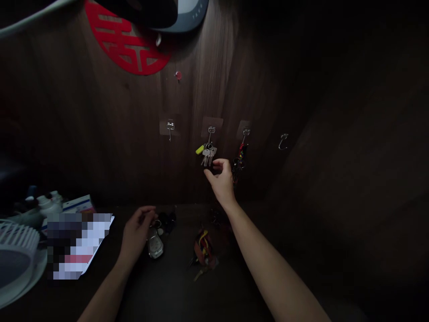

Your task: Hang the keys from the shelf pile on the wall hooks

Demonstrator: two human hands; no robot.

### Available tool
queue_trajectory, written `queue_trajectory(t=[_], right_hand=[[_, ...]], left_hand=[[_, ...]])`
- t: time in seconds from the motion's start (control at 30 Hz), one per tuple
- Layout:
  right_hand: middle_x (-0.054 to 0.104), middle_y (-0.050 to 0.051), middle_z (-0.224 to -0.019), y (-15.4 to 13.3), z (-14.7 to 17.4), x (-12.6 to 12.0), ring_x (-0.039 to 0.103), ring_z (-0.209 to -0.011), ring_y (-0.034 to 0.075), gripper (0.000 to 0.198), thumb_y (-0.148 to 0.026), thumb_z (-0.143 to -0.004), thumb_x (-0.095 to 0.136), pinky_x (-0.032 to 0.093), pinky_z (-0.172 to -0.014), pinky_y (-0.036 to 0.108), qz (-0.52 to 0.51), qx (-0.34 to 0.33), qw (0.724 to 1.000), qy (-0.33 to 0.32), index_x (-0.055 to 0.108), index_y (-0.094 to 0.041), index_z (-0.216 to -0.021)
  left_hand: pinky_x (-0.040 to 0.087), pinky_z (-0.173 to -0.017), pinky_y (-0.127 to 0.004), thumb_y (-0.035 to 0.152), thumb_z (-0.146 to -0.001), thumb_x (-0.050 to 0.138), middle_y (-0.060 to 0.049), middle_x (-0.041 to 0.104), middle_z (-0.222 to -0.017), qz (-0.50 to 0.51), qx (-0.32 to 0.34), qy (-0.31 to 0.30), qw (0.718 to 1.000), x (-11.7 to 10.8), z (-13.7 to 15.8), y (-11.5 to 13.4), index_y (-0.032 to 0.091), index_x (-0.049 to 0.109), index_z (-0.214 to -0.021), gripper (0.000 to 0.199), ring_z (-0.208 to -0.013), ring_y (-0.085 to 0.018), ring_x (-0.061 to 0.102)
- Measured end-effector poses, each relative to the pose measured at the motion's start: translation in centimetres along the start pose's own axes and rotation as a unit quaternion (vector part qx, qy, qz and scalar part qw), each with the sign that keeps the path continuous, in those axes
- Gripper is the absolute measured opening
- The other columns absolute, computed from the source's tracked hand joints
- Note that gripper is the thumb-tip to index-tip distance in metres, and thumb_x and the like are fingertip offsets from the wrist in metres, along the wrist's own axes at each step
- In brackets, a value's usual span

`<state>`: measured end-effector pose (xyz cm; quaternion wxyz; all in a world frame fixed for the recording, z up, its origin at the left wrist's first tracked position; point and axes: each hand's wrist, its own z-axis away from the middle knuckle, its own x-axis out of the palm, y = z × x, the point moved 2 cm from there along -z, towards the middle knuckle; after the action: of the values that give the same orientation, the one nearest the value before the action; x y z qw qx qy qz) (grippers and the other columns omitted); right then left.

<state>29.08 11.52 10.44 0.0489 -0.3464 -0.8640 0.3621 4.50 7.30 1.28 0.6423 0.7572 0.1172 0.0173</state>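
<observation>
My right hand (221, 176) is raised just beneath a bunch of keys (208, 154) with a yellow tag, which hangs from a wall hook (211, 129). Its thumb and fingers are apart, with nothing between them. Low on the left, my left hand (137, 228) has its fingers curled at the ring of a second key bunch, which carries a silver fob (155, 247). Dark items (166, 220) lie right beside it, too dim to name. Between my forearms, keys with a red and yellow strap (203, 248) lie on the dark surface.
To the right, a beaded key bunch (241, 154) hangs on another hook. Bare hooks are at the left (170, 127) and far right (283, 141). White bottles (48, 205), a blurred-out panel (83, 246) and a white slatted object (20, 255) stand at the left. A red paper cutout (134, 53) is above.
</observation>
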Motion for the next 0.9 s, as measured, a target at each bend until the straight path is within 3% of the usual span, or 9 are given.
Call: queue_trajectory(t=[0.27,0.5,0.67,0.9], right_hand=[[0.055,0.004,-0.094,1.7,6.2,-1.7,0.056,-0.087,0.018,0.017,-0.019,-0.075,0.053,0.047,-0.062,0.027,0.027,0.043,0.992,-0.116,0.056,-0.021,-0.092],[0.060,0.004,-0.084,4.7,11.8,-4.3,0.058,-0.083,0.019,0.018,-0.014,-0.081,0.043,0.046,-0.073,0.030,0.055,0.030,0.989,-0.135,0.059,-0.022,-0.083],[0.061,0.003,-0.082,5.4,11.9,-5.1,0.059,-0.082,0.018,0.021,-0.011,-0.080,0.042,0.045,-0.074,0.029,0.052,0.016,0.984,-0.167,0.060,-0.022,-0.079],[0.062,0.002,-0.084,5.8,11.3,-5.7,0.060,-0.081,0.017,0.022,-0.011,-0.080,0.044,0.044,-0.074,0.028,0.079,0.023,0.963,-0.255,0.063,-0.022,-0.080]], left_hand=[[0.051,-0.059,-0.026,0.045,-0.073,0.056,-0.002,0.069,-0.075,-0.030,-0.022,0.013,0.999,-0.5,-0.1,-0.2,0.019,0.063,-0.093,0.033,-0.070,-0.019,0.066],[0.051,-0.065,-0.027,0.045,-0.075,0.054,-0.001,0.069,-0.076,-0.065,-0.002,0.031,0.997,-0.8,-0.3,-0.8,0.020,0.062,-0.095,0.034,-0.070,-0.018,0.065],[0.051,-0.063,-0.027,0.046,-0.077,0.051,-0.001,0.069,-0.076,-0.114,0.037,-0.004,0.993,0.4,0.5,-0.5,0.020,0.062,-0.096,0.034,-0.072,-0.020,0.066],[0.052,-0.065,-0.026,0.044,-0.082,0.045,0.000,0.072,-0.082,-0.217,0.118,-0.086,0.965,1.7,1.5,-0.9,0.024,0.061,-0.099,0.030,-0.071,-0.018,0.069]])
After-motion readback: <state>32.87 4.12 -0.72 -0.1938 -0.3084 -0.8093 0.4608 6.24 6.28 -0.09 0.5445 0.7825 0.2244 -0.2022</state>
